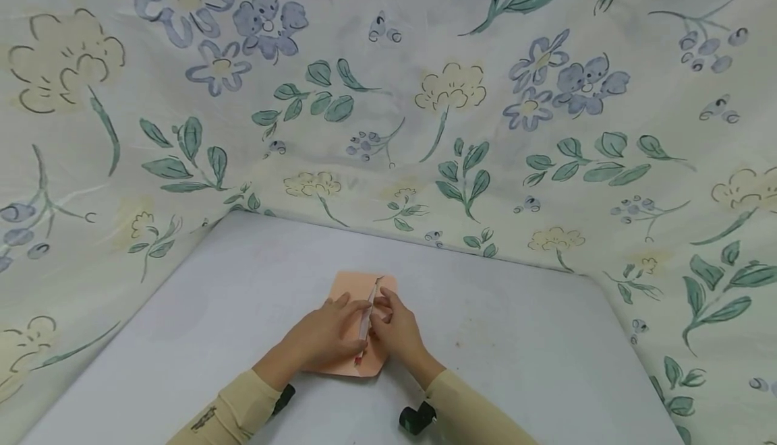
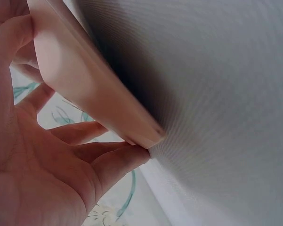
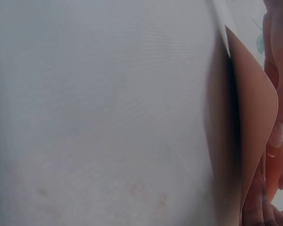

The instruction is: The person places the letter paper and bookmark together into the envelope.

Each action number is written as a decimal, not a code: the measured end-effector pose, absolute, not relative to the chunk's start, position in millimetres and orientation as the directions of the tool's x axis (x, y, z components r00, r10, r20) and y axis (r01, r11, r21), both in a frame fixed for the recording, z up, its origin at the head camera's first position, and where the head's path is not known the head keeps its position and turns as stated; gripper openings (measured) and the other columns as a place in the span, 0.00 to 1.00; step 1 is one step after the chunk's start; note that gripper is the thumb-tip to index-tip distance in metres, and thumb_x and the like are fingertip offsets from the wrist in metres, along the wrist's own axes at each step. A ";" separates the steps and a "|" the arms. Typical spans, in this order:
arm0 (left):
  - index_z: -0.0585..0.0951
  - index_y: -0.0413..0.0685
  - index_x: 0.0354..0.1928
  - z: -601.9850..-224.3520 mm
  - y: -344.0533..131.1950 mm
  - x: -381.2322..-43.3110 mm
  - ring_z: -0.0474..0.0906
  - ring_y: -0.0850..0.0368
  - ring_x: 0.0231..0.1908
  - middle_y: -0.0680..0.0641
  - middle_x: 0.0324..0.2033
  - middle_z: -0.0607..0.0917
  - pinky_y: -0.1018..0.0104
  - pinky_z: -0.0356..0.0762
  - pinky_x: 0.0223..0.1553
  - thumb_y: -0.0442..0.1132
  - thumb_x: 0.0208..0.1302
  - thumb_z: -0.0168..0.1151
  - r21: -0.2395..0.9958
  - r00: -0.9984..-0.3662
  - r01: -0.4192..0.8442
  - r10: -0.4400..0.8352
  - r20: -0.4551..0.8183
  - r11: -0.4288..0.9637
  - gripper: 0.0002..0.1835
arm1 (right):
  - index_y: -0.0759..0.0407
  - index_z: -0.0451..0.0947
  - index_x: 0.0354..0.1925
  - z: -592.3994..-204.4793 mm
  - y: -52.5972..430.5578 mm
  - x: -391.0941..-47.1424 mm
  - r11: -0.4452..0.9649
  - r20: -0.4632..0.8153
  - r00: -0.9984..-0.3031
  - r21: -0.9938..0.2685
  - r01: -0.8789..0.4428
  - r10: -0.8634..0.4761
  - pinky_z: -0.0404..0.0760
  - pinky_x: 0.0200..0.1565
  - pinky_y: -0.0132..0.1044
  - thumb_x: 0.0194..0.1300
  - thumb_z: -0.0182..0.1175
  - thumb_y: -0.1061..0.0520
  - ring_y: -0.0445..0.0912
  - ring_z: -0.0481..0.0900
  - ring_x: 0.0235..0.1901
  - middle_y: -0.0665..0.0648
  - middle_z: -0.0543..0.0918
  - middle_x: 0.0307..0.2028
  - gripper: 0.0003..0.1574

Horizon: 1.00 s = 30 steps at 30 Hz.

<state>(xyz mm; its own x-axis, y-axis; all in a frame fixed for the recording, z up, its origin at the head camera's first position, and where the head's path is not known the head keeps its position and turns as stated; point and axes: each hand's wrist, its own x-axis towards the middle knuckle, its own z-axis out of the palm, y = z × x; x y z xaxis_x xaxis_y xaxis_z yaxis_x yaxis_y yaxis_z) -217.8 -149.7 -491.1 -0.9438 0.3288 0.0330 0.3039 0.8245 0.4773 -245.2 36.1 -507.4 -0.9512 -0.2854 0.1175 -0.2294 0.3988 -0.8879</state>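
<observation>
A peach-coloured folded paper piece point(image 1: 349, 284), like an envelope or card, lies on the white table. Down it runs a narrow white strip point(image 1: 365, 327) with a small red mark at its near end. My left hand point(image 1: 317, 336) rests on the left part of the paper, index finger and thumb reaching to the strip. In the left wrist view its fairly straight fingers point(image 2: 120, 162) touch the paper's edge point(image 2: 80, 77). My right hand point(image 1: 402, 329) has bent fingers and pinches the paper by the strip. A raised peach flap point(image 3: 254, 103) partly hides fingers in the right wrist view.
Flowered cloth point(image 1: 388, 114) walls in the white table point(image 1: 516, 337) at the back and sides. Dark objects point(image 1: 417, 418) show by both forearms at the front. Small brownish specks point(image 1: 458, 344) dot the tabletop right of the paper.
</observation>
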 end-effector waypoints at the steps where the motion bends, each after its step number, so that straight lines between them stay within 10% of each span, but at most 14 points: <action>1: 0.72 0.59 0.71 -490.8 -149.8 -217.9 0.66 0.23 0.66 0.32 0.71 0.67 0.31 0.72 0.57 0.60 0.62 0.69 0.475 -0.944 0.303 0.328 0.031 0.826 0.37 | 0.67 0.64 0.72 -506.9 36.2 -244.8 0.404 0.116 -0.951 -0.886 -0.229 -0.285 0.79 0.28 0.29 0.69 0.60 0.62 0.40 0.84 0.29 0.64 0.81 0.59 0.37; 30: 0.69 0.53 0.75 -493.1 -163.1 -220.3 0.59 0.15 0.66 0.26 0.72 0.63 0.27 0.68 0.56 0.64 0.62 0.67 0.338 -0.932 0.323 0.360 -0.051 0.884 0.43 | 0.57 0.62 0.76 -517.0 56.6 -237.8 0.505 0.093 -0.971 -0.841 -0.194 -0.219 0.76 0.26 0.31 0.69 0.61 0.63 0.38 0.76 0.25 0.59 0.82 0.55 0.40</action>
